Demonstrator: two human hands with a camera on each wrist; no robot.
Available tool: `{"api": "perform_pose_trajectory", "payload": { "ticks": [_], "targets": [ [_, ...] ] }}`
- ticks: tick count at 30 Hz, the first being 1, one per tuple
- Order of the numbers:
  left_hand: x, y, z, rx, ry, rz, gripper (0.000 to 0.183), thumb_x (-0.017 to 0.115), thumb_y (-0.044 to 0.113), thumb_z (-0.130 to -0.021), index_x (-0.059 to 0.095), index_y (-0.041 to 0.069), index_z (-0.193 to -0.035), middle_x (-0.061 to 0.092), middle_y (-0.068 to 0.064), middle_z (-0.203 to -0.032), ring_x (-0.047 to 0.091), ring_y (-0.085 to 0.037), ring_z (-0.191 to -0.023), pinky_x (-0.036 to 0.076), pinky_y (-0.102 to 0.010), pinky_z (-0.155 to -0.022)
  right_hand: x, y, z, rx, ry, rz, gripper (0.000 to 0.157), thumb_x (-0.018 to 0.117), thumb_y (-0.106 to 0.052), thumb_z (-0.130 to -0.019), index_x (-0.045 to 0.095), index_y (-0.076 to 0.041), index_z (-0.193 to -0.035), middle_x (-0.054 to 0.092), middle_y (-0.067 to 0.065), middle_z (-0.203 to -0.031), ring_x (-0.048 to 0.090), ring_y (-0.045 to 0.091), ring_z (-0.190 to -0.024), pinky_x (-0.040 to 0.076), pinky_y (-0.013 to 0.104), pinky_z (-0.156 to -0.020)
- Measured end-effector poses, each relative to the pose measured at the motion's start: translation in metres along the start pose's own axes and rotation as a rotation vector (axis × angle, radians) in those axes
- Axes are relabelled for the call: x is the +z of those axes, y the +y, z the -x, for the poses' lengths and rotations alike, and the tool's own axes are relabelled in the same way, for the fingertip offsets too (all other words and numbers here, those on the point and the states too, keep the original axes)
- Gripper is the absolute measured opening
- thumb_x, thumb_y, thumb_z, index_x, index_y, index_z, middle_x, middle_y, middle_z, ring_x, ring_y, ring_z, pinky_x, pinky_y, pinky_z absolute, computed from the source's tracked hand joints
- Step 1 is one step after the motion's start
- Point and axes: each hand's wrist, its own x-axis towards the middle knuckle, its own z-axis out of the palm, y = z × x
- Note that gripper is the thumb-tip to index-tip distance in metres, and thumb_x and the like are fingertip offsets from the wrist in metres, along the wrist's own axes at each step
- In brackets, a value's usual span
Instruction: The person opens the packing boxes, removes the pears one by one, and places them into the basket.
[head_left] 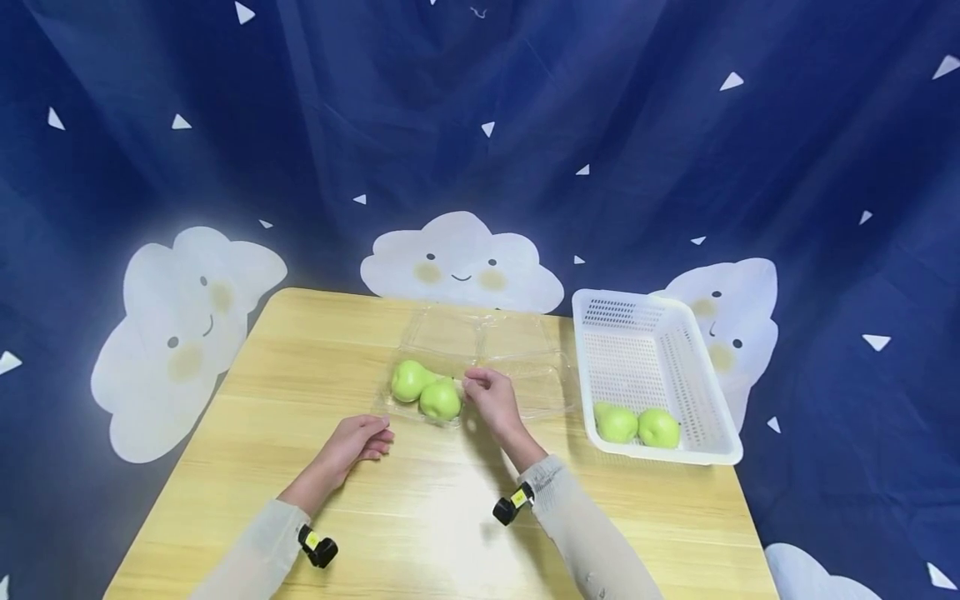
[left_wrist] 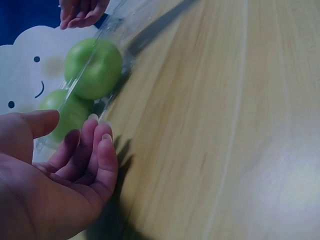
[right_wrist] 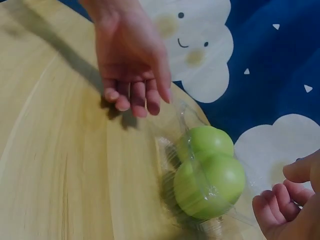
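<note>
Two green apples (head_left: 440,400) sit side by side at the front left of a clear plastic clamshell container (head_left: 536,387). My right hand (head_left: 495,406) hovers just to the right of these apples, over the container, with fingers loosely bent. In the right wrist view its thumb and fingertips (right_wrist: 287,202) stand apart with nothing between them. Near the container's front left corner is my left hand (head_left: 358,446), palm turned inward. Its relaxed fingers hold nothing in the left wrist view, where the thumb overlaps the nearer apple (left_wrist: 70,112).
At the right of the wooden table (head_left: 300,358) stands a white perforated plastic basket (head_left: 630,367), with green apples (head_left: 659,428) at its near end. A blue curtain (head_left: 420,125) with clouds hangs behind the table's back edge.
</note>
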Motion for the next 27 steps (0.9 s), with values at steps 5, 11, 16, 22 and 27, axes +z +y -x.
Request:
{"api": "perform_pose_trajectory", "payload": {
  "ticks": [5, 11, 16, 22, 27],
  "targets": [
    [-0.007, 0.007, -0.003, 0.012, 0.058, -0.072, 0.044, 0.059, 0.028, -0.105, 0.059, -0.011, -0.125, 0.071, -0.012, -0.100, 0.069, -0.014, -0.080, 0.061, -0.024, -0.070, 0.005, -0.001, 0.000, -0.050, -0.002, 0.144, 0.030, 0.069, -0.010, -0.094, 0.069, 0.001, -0.122, 0.073, 0.015, -0.112, 0.069, 0.025, -0.101, 0.061, 0.037, -0.092],
    [-0.014, 0.017, -0.005, 0.025, 0.122, -0.119, 0.044, 0.062, 0.030, -0.104, 0.059, -0.008, -0.125, 0.070, -0.011, -0.101, 0.069, -0.016, -0.083, 0.061, -0.024, -0.075, 0.012, -0.002, -0.001, -0.126, -0.036, 0.267, 0.031, 0.071, -0.006, -0.092, 0.069, 0.002, -0.122, 0.073, 0.015, -0.111, 0.069, 0.023, -0.100, 0.061, 0.033, -0.090],
    [-0.015, 0.026, -0.005, 0.029, 0.135, -0.128, 0.047, 0.062, 0.030, -0.103, 0.052, -0.006, -0.130, 0.067, -0.012, -0.109, 0.067, -0.018, -0.089, 0.061, -0.027, -0.081, 0.014, -0.003, -0.001, -0.184, -0.055, 0.325, 0.030, 0.071, -0.004, -0.091, 0.069, 0.004, -0.120, 0.073, 0.016, -0.107, 0.068, 0.024, -0.097, 0.061, 0.035, -0.089],
    [-0.016, 0.033, -0.010, 0.045, 0.158, -0.174, 0.048, 0.061, 0.032, -0.103, 0.051, -0.004, -0.133, 0.064, -0.015, -0.115, 0.063, -0.021, -0.096, 0.059, -0.031, -0.084, 0.016, 0.000, -0.001, -0.220, -0.075, 0.359, 0.032, 0.070, -0.004, -0.091, 0.068, 0.002, -0.122, 0.071, 0.016, -0.112, 0.068, 0.025, -0.101, 0.060, 0.038, -0.092],
    [-0.018, 0.035, -0.016, 0.060, 0.179, -0.265, 0.050, 0.060, 0.035, -0.103, 0.051, -0.002, -0.136, 0.062, -0.016, -0.120, 0.062, -0.026, -0.103, 0.056, -0.035, -0.088, 0.018, 0.002, -0.001, -0.246, -0.078, 0.417, 0.034, 0.071, -0.006, -0.091, 0.069, 0.000, -0.124, 0.071, 0.015, -0.116, 0.068, 0.025, -0.103, 0.060, 0.038, -0.091]
  ]
}}
